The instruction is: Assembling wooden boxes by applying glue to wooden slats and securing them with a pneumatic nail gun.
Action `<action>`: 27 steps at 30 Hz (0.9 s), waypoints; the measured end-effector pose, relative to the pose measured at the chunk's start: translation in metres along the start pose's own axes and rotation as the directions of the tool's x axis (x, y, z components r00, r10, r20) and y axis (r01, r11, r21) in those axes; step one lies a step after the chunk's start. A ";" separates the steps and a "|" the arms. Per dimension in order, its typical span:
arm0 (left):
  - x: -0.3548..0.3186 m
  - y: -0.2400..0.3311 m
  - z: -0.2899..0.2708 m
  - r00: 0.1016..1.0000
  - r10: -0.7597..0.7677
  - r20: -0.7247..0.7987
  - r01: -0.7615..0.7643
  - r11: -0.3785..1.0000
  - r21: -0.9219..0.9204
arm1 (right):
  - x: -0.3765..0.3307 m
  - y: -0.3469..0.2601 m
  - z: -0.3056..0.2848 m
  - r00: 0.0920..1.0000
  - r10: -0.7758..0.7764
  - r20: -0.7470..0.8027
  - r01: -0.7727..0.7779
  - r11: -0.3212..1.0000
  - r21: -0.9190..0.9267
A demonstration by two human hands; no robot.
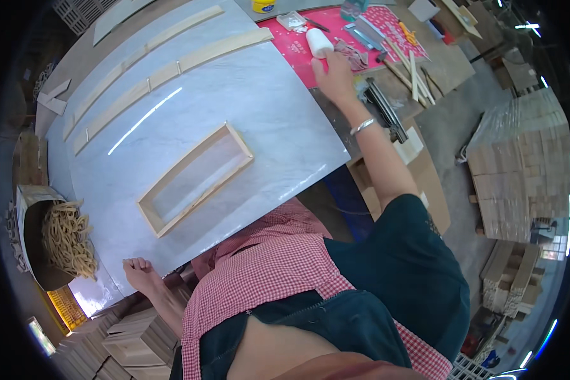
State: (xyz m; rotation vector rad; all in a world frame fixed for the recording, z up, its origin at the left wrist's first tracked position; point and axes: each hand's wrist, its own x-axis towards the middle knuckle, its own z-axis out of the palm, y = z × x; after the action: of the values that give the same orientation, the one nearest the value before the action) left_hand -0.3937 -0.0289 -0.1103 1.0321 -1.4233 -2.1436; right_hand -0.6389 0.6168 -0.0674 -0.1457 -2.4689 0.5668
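My right hand [335, 75] reaches over the far right of the table, its fingers closed round the near end of a white cylinder [319, 43], perhaps a bottle. That cylinder is tilted above a red printed sheet [291, 56]. A rectangular wooden frame [246, 161] lies on the grey marbled tabletop [285, 126], with neither hand touching it. At the table's near left edge rests my left hand [140, 275], its fingers curled in and nothing showing in them.
Long wooden strips [164, 76] lie across the far left. A bin of tan bands [68, 240] stands left. Beyond my right hand are orange scissors [408, 33], sticks [414, 76] and a dark metal tool [386, 111]. Wrapped stacks [519, 164] stand on the right; wooden boxes [136, 342] lie below left.
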 end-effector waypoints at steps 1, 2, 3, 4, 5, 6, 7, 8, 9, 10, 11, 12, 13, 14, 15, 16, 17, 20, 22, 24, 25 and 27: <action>-0.005 0.005 0.000 0.999 0.029 -0.014 -0.028 0.994 0.107 | 0.016 0.008 0.002 1.000 0.005 -0.007 -0.006 1.000 -0.012; -0.008 0.008 0.002 0.998 0.057 -0.017 -0.053 0.978 0.202 | 0.035 0.010 0.002 0.990 0.123 0.065 -0.115 0.987 -0.110; -0.011 0.011 0.004 0.996 0.085 -0.008 -0.079 0.953 0.292 | 0.050 0.012 0.000 0.962 0.248 0.115 -0.220 0.951 -0.216; -0.011 0.006 0.017 0.994 0.112 0.015 -0.110 0.927 0.359 | 0.063 0.011 0.010 0.956 0.256 0.144 -0.208 0.937 -0.280; -0.010 -0.003 0.033 0.990 0.131 0.051 -0.140 0.897 0.419 | 0.070 0.015 0.032 0.948 0.274 0.163 -0.203 0.913 -0.354; -0.010 -0.003 0.039 0.989 0.105 0.105 -0.138 0.912 0.387 | 0.073 0.019 0.055 0.956 0.263 0.130 -0.180 0.875 -0.449; -0.010 0.000 0.038 0.996 0.078 0.053 -0.090 0.950 0.298 | 0.073 0.032 0.065 0.958 0.277 0.079 -0.215 0.871 -0.442; -0.009 0.001 0.027 0.998 0.060 -0.037 -0.050 0.976 0.213 | 0.067 0.023 0.075 0.960 0.273 0.060 -0.226 0.886 -0.405; -0.002 -0.005 0.022 0.998 0.057 -0.015 -0.053 0.980 0.190 | 0.069 0.026 0.073 0.934 0.342 0.105 -0.279 0.880 -0.384; 0.010 -0.012 0.018 0.999 0.035 0.001 -0.035 0.985 0.169 | 0.073 0.030 0.070 0.901 0.406 0.152 -0.331 0.872 -0.361; 0.022 -0.019 0.015 1.000 0.013 0.015 -0.015 0.989 0.150 | 0.073 0.035 0.069 0.909 0.398 0.126 -0.330 0.870 -0.365; 0.030 -0.023 0.019 1.000 -0.010 0.030 0.006 0.991 0.133 | 0.073 0.040 0.066 0.887 0.440 0.138 -0.390 0.876 -0.285; 0.038 -0.028 0.024 0.999 -0.031 0.045 0.025 0.993 0.117 | 0.073 0.043 0.064 0.864 0.478 0.156 -0.446 0.872 -0.201; 0.040 -0.031 0.033 0.998 -0.030 0.060 0.024 0.995 0.102 | 0.073 0.040 0.060 0.870 0.474 0.136 -0.444 0.873 -0.202; 0.042 -0.033 0.042 0.996 -0.040 0.079 0.032 0.995 0.091 | 0.071 0.036 0.057 0.881 0.468 0.072 -0.461 0.882 -0.094; 0.043 -0.033 0.050 0.994 -0.048 0.098 0.040 0.996 0.083 | 0.068 0.030 0.053 0.884 0.467 0.007 -0.467 0.884 0.015; 0.043 -0.033 0.056 0.991 -0.058 0.117 0.049 0.996 0.076 | 0.063 0.026 0.048 0.882 0.468 -0.056 -0.459 0.880 0.124; 0.037 -0.030 0.071 0.982 -0.087 0.170 0.077 0.995 0.066 | 0.039 0.004 0.018 0.863 0.484 -0.147 -0.419 0.847 0.329; 0.032 -0.028 0.072 0.975 -0.107 0.193 0.096 0.993 0.066 | 0.020 -0.033 -0.013 0.847 0.508 -0.159 -0.368 0.774 0.515; 0.028 -0.023 0.073 0.967 -0.126 0.224 0.112 0.991 0.071 | -0.003 -0.065 -0.042 0.833 0.524 -0.177 -0.330 0.729 0.600; 0.026 -0.020 0.070 0.963 -0.135 0.234 0.120 0.990 0.076 | -0.015 -0.082 -0.052 0.838 0.534 -0.114 -0.325 0.655 0.683; 0.022 -0.018 0.063 0.956 -0.155 0.248 0.138 0.987 0.086 | -0.039 -0.110 -0.068 0.848 0.529 0.021 -0.319 0.479 0.818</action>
State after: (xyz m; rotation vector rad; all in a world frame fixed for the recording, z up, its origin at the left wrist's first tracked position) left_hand -0.4538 0.0040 -0.1205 0.9397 -1.5878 -2.4226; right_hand -0.5650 0.5332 0.0090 -0.4452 -1.6898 1.7310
